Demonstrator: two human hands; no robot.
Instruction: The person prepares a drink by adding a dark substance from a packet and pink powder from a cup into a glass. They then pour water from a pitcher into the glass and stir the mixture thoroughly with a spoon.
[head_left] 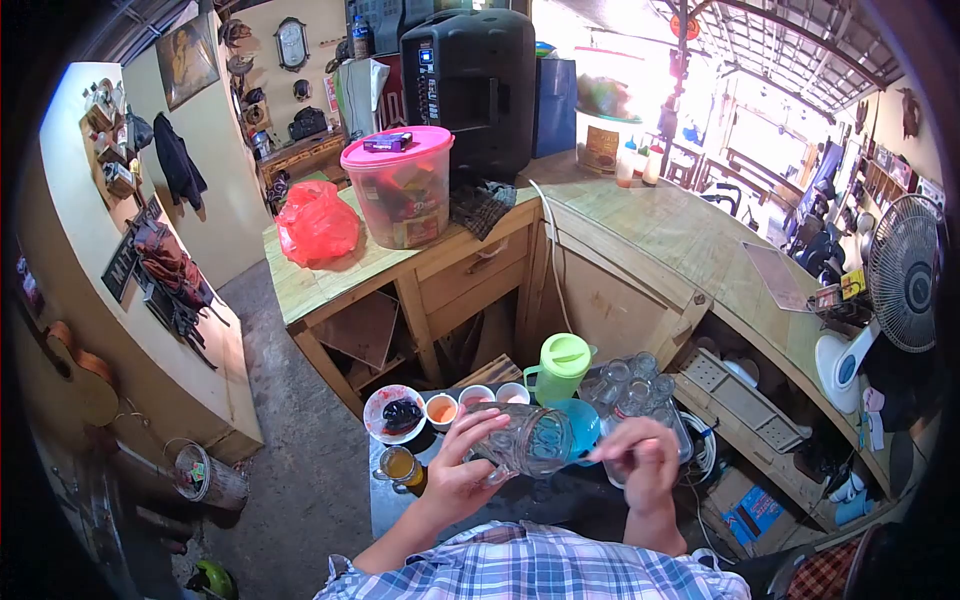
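Note:
A clear glass mug (pixel 535 440) lies tilted on its side in my left hand (pixel 462 458), with its mouth toward the right. My right hand (pixel 645 460) has its fingers closed at the edge of a translucent blue funnel-like piece (pixel 581 430), which is beside the mug's mouth. Behind them stands a green lidded pitcher (pixel 563 368). To the left are a plate with a dark item (pixel 385 428), small cups with orange and pink contents (pixel 441 408), and a glass mug of amber liquid (pixel 399 465).
Several upturned glasses (pixel 630 385) stand at the right of the low table. Beyond it, a wooden counter (pixel 640 220) holds a pink-lidded tub (pixel 405 195), a red plastic bag (pixel 318 225) and a black speaker (pixel 480 95). A fan (pixel 905 280) stands at the far right.

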